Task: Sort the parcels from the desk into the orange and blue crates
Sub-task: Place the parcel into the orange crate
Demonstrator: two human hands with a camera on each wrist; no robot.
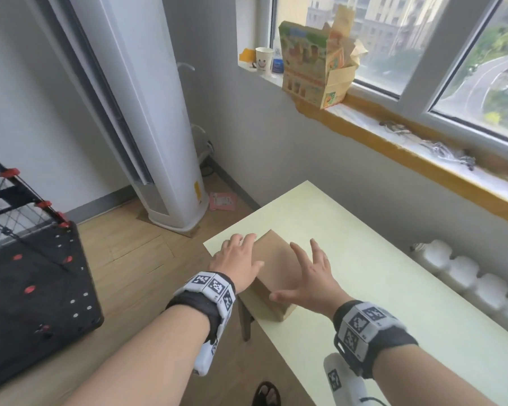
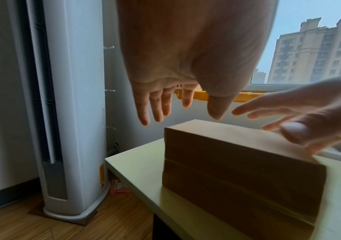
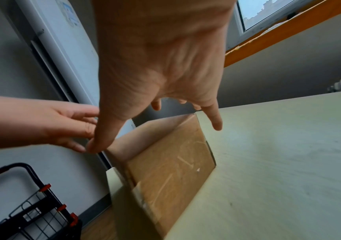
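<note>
A brown cardboard parcel [image 1: 276, 259] stands on the near left corner of the pale yellow desk [image 1: 379, 273]. My left hand [image 1: 238, 259] hovers at the parcel's left side with straight, spread fingers. My right hand [image 1: 308, 276] is spread over its right side and near end. In the left wrist view, my left hand [image 2: 175, 65] hangs above the parcel [image 2: 237, 162] without touching, and my right hand [image 2: 309, 116] reaches over its top. The right wrist view shows my right hand [image 3: 161, 73] above the parcel [image 3: 169, 162]; whether its thumb touches the parcel I cannot tell.
A black crate with orange clips [image 1: 35, 273] stands on the wooden floor at the left. A tall white air conditioner [image 1: 159, 127] fills the corner beyond the desk. The windowsill [image 1: 393, 136] holds a carton and a cup; a white radiator [image 1: 467, 279] sits below it.
</note>
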